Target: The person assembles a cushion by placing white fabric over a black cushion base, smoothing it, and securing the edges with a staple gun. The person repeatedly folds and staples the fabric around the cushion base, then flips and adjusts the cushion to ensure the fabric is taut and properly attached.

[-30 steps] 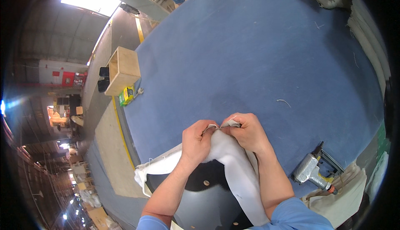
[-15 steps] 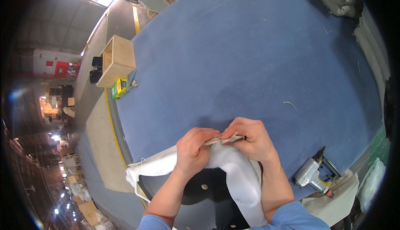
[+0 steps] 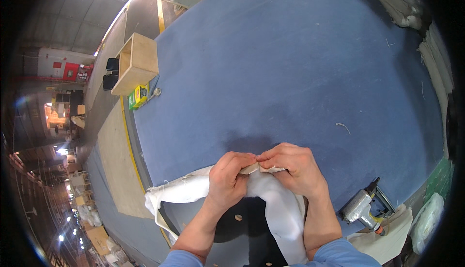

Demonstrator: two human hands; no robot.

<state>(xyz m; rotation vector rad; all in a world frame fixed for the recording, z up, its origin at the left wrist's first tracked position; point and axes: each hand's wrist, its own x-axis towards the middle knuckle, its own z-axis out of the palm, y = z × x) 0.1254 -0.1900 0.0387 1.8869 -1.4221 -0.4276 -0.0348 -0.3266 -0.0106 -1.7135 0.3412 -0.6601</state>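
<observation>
A padded white fabric cover (image 3: 184, 189) wraps the edge of a panel (image 3: 232, 233) with a dark, black-and-grey inner face and small round holes. My left hand (image 3: 226, 177) is closed in a pinch on the cover's beige fabric edge at the far side. Right beside it my right hand (image 3: 296, 169) pinches the same edge, the fingertips of both hands nearly touching. Between them a small fold of the edge shows. Loose threads hang at the cover's left corner.
A blue cloth-covered table (image 3: 271, 73) bears the work. At right lies a pneumatic staple gun (image 3: 359, 206), near a beige cloth (image 3: 387, 238) and a clear plastic bag (image 3: 427, 223). A wooden box (image 3: 141, 63) and a green-yellow carton (image 3: 139, 96) stand at the left edge.
Both hands stay pinched on the fabric edge and sit slightly lower in view. The right hand's fingers have rolled more over the edge. The view has shifted a little.
</observation>
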